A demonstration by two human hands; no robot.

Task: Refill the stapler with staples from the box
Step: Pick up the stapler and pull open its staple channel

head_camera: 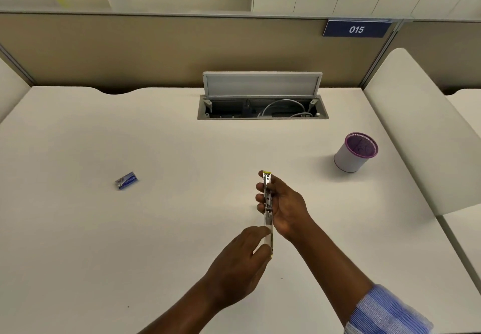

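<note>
Head view, looking down on a pale cream desk (156, 229): slim silver metal stapler with yellow tips (268, 203) held lengthwise above the desk surface, right of centre, swung open so its channel faces up. Right hand (283, 203) wrapped around the far half of the stapler, fingers curled over its left edge, thumb side to the right. Left hand (242, 258) pinching the near end between thumb and fingertips, a yellow tip just showing below them. Small blue box of staples (126, 180) lying on its side well apart to the left, untouched, one end apparently open. White cylindrical pen cup with a purple mesh lining (355, 152) standing upright to the far right. Open grey cable hatch (263, 106) set into the desk at the far edge, lid raised, pale cables coiled inside. Blue plate reading 015 (356, 29) fixed on the beige partition beyond. Blue striped sleeve (385, 313) rolled back on the right forearm at the near right corner.
</note>
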